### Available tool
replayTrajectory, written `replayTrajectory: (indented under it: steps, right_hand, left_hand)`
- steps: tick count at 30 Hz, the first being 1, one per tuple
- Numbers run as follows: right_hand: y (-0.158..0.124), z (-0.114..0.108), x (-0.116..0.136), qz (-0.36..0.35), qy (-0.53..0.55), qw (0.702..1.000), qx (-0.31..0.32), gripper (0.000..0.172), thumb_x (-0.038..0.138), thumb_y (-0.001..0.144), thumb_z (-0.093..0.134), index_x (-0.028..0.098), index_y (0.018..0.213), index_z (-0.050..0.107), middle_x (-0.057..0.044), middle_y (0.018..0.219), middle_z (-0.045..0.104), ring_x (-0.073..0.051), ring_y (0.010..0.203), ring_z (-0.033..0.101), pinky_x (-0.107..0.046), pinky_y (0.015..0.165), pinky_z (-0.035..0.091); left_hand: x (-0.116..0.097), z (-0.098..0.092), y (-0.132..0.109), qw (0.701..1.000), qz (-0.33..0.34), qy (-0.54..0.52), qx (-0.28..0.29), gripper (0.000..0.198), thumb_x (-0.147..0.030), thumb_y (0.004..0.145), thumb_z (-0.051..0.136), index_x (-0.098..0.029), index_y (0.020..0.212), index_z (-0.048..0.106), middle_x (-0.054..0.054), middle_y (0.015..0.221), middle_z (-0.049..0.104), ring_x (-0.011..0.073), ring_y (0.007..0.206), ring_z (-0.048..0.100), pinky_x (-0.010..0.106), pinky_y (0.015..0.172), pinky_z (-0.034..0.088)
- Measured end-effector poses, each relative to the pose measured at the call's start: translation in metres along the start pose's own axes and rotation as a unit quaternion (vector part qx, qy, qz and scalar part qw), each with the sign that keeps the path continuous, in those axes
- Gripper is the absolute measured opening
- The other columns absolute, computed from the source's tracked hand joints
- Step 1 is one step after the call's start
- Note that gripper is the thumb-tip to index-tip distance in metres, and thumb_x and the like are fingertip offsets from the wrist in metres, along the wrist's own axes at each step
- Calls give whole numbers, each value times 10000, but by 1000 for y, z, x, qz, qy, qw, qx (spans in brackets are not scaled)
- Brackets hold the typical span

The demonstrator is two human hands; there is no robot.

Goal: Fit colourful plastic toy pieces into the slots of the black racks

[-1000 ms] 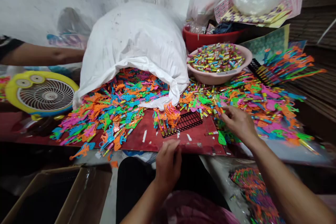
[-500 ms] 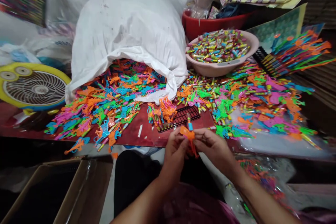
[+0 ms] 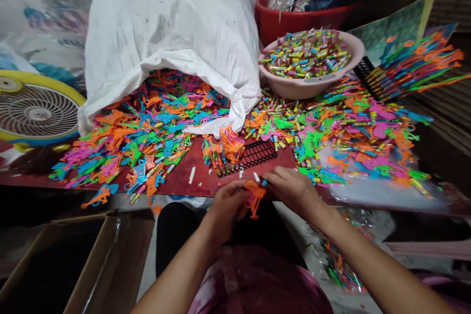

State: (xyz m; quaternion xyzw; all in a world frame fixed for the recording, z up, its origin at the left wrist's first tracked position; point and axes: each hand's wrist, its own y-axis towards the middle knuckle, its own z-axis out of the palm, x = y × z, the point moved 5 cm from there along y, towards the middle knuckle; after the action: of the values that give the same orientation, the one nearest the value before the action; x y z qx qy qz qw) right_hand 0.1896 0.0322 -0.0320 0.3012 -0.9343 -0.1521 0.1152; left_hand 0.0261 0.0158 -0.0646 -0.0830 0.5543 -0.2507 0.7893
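Observation:
My left hand (image 3: 226, 202) pinches a small orange plastic toy (image 3: 253, 199) just off the near edge of the red board (image 3: 191, 184). My right hand (image 3: 292, 189) meets it from the right, fingers closed on a thin blue-tipped tube (image 3: 263, 183) pressed against the toy. Just beyond my hands lies a black plastic rack (image 3: 253, 154), its left end filled with several upright finished toys (image 3: 223, 146). Heaps of loose coloured plastic toy pieces (image 3: 147, 127) spill from a big white sack (image 3: 172, 34).
A pink basin (image 3: 311, 86) full of small coloured tubes sits back right, a red tub (image 3: 294, 19) behind it. More toy pieces (image 3: 360, 127) cover the right side. A yellow fan (image 3: 35, 113) stands at left. An open cardboard box (image 3: 73, 260) is near left.
A second ago my right hand was picking among the pieces on the right and my left rested at the board's edge. Both have since come together on the orange toy, which is now lower and tilted.

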Motion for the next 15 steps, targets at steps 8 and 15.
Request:
replayTrajectory:
  steps: [8, 15]
  right_hand:
    - [4, 47, -32, 354, 408, 837, -87, 356, 502, 824, 625, 148, 826, 662, -20, 576, 649, -146, 480, 578, -243, 483, 440]
    - [33, 61, -14, 395, 359, 839, -103, 390, 492, 785, 643, 184, 550, 601, -28, 463, 620, -131, 425, 552, -226, 464, 388]
  left_hand:
    - [-9, -53, 3, 944, 219, 45, -244, 407, -420, 815, 653, -146, 1109, 584, -52, 693, 534, 45, 514, 418, 170, 492, 334]
    - [-19, -85, 24, 818, 331, 286, -373, 571, -317, 724, 750, -174, 1224, 516, 62, 1069, 596, 150, 877, 587, 293, 772, 504]
